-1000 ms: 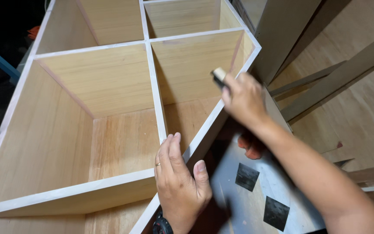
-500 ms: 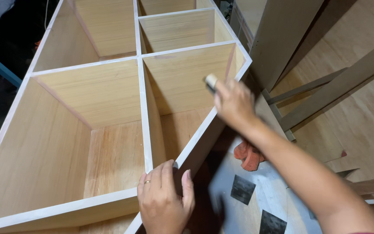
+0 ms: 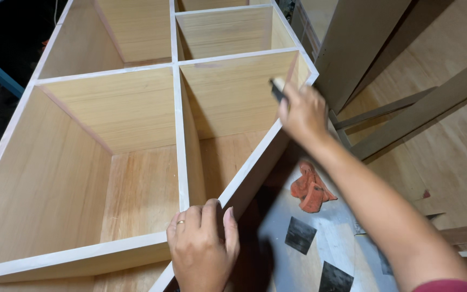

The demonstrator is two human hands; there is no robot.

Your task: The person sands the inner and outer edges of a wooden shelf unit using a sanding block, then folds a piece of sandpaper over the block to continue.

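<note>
Wooden shelf unit (image 3: 136, 119): top compartments cut off by upper frame edge, near corner lost past bottom edge.
Left hand (image 3: 204, 246): wrist out of frame at bottom centre; fingertips curl over panel edge, hidden.
Right hand (image 3: 304, 113): small dark-and-pale tool (image 3: 277, 89) mostly buried in grip, kind unclear.
Right forearm covers part of surface at lower right.
Dark square pieces (image 3: 301, 235): material unclear; lowest one cut off by bottom edge.
Crumpled red item (image 3: 310, 189): nature unclear.
Upper left of frame too dark to read.
</note>
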